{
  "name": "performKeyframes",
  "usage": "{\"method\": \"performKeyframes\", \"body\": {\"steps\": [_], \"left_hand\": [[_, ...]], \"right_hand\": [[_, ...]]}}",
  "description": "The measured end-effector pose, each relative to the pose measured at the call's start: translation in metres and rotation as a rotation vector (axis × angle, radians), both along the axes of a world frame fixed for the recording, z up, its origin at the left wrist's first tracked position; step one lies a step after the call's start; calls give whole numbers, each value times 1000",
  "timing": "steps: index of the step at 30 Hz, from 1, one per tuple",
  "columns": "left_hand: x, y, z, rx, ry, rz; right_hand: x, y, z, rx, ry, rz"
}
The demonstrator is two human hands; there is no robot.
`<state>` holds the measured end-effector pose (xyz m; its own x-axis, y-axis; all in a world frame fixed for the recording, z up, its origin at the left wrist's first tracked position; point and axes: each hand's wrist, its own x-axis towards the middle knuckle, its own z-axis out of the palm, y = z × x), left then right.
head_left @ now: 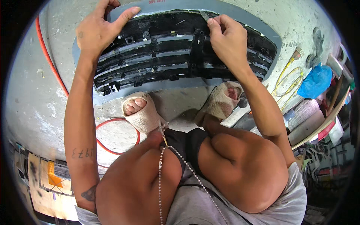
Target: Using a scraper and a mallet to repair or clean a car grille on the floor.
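Note:
A wide, curved car grille (193, 56) with black slats and a grey outer border lies on the floor in front of my feet. Whitish scraps and scuffs dot its slats. My left hand (98, 30) grips the far left part of the border, thumb laid along the top and fingers curled over the edge, partly hidden. Pinched in my right hand (229, 36) is a thin grey blade (204, 15). Its tip points up and left, at the seam between the black part and the grey border near the far middle.
My slippers (142, 115) stand close to the grille's near edge. A red hose (45, 47) runs along the left and loops beside them. On the right are a yellow cord (279, 82), a blue plastic bag (315, 81) and a round-edged stand (319, 131) with rolls. A bead chain (160, 187) hangs down.

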<state>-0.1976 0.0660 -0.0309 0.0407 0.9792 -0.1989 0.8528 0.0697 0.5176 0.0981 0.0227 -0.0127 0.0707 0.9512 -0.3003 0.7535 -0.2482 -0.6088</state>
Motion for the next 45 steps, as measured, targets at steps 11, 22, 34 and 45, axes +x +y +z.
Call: {"method": "performKeyframes", "body": {"steps": [11,22,34,45], "left_hand": [[-4,-3,-9,42,-11,12],[-2,-1,-5,68,16,30],[-5,-3,-5,3,5,37],[0,0,3,29,8,18]], "right_hand": [[22,16,22,320,-39,258],[24,14,20,159,-44,357],[-19,42,33,-462,123,88],[-14,44,30,-210,-75,333]]}}
